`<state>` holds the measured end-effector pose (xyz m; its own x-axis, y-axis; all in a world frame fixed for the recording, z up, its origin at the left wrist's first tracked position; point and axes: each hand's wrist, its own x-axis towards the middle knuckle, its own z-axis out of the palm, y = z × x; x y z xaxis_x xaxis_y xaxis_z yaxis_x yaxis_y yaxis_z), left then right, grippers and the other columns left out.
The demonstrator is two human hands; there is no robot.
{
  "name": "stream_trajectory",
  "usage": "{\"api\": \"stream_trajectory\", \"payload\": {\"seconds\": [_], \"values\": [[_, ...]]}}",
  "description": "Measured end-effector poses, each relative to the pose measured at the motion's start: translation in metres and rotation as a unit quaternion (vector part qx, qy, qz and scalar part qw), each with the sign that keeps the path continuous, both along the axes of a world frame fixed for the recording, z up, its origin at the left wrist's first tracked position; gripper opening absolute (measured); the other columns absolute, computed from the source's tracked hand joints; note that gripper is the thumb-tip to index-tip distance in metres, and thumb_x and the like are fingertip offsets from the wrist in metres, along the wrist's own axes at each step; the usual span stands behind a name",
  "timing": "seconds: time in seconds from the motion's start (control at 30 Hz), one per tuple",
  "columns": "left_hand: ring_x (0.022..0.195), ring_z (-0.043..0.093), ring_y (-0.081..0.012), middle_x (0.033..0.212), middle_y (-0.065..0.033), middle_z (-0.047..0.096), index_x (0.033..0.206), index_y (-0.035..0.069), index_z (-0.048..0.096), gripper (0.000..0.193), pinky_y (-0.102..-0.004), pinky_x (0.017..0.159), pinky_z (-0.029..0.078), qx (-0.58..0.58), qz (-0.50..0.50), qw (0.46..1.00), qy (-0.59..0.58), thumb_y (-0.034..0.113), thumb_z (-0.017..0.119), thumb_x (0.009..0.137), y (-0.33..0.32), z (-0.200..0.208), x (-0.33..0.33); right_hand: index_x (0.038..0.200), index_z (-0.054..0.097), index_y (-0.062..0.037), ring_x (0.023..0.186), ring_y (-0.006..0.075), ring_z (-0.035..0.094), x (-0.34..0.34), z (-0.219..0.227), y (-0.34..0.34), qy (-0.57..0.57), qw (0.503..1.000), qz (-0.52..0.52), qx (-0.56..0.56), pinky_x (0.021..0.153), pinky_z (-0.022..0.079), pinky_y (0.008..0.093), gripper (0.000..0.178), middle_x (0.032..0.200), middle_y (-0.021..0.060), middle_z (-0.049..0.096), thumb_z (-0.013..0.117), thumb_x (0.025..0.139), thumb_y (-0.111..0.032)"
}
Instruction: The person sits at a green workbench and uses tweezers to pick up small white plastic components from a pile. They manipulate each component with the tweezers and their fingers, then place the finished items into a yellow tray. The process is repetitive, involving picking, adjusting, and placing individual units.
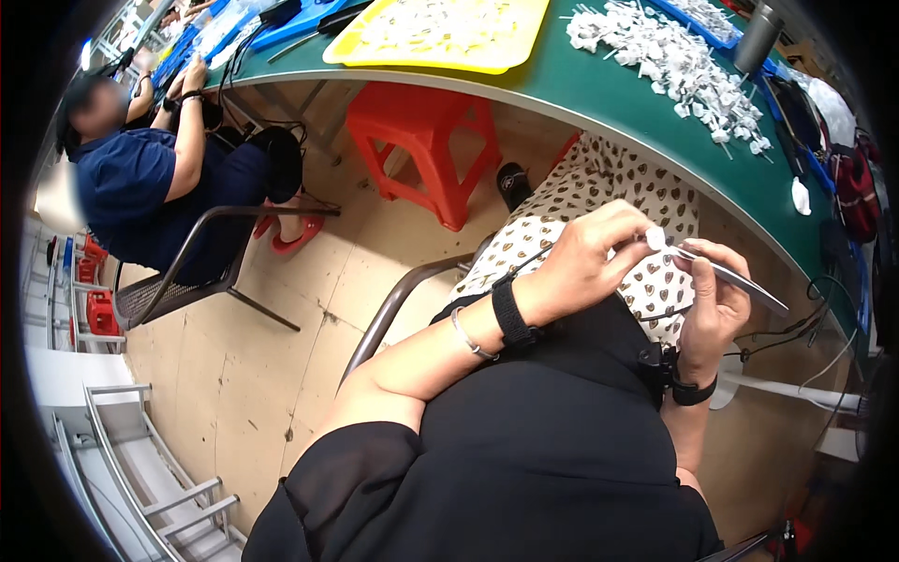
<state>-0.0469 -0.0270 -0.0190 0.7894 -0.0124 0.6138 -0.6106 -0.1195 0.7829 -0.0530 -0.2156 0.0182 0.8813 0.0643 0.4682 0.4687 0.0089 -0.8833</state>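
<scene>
Over my lap, my left hand (599, 251) pinches a small white piece (655, 238) between thumb and fingertips. The piece looks like the loose white parts on the table, though its exact kind is too small to make out. In my right hand (715, 298) are grey metal tweezers (757, 290), gripped between thumb and fingers. Their tips point left and meet the white piece, at or very near its edge. Beyond my hands, a heap of small white parts (660, 70) lies on the green tabletop (571, 89).
A yellow tray (440, 33) of small pale parts and a dark cylinder (758, 39) stand on the table. A red stool (417, 140) is under its edge. At left, a co-worker (140, 178) sits in a chair. Cables (796, 328) hang at right.
</scene>
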Motion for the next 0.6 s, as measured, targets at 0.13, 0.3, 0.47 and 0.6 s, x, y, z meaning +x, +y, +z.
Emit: {"api": "stream_trajectory", "payload": {"seconds": [0.13,0.3,0.47,0.6], "values": [[0.088,0.069,-0.0151,0.097,-0.0077,0.071,0.106,0.002,0.072,0.013,-0.0246,0.074,0.055,-0.037,0.081,0.992,-0.089,-0.003,0.070,0.094,0.028,0.034,0.017,0.115,0.065,0.0058,0.095,0.0178,0.072,0.005,-0.005,0.000,0.009,1.000,0.013,0.015,0.087,0.061,0.0302,0.016,0.109,0.0141,0.072,0.065,0.102,-0.003],[0.081,0.070,-0.0189,0.098,-0.0103,0.075,0.102,0.002,0.075,0.010,-0.0323,0.072,0.055,-0.054,0.251,0.960,-0.112,0.004,0.072,0.093,0.111,0.097,0.072,0.116,0.065,0.0043,0.093,0.0166,0.071,0.004,-0.007,0.001,0.024,0.999,0.030,0.009,0.086,0.060,0.0302,0.016,0.108,0.0135,0.072,0.065,0.102,-0.003],[0.098,0.071,-0.0275,0.104,-0.0201,0.074,0.113,-0.005,0.070,0.024,-0.0376,0.086,0.055,0.289,0.388,0.863,-0.146,0.013,0.065,0.097,0.273,0.076,0.156,0.117,0.064,0.0040,0.093,0.0155,0.071,0.006,-0.003,0.004,0.022,0.997,0.063,0.034,0.086,0.059,0.0286,0.016,0.109,0.0132,0.073,0.066,0.101,0.000],[0.114,0.067,-0.0390,0.119,-0.0265,0.070,0.132,-0.004,0.061,0.044,-0.0420,0.100,0.052,0.153,0.214,0.950,-0.168,0.015,0.070,0.093,0.179,0.100,0.156,0.115,0.066,0.0039,0.094,0.0125,0.070,0.000,-0.002,0.008,0.065,0.995,0.045,0.062,0.084,0.058,0.0251,0.017,0.105,0.0105,0.074,0.068,0.099,0.000]]}}
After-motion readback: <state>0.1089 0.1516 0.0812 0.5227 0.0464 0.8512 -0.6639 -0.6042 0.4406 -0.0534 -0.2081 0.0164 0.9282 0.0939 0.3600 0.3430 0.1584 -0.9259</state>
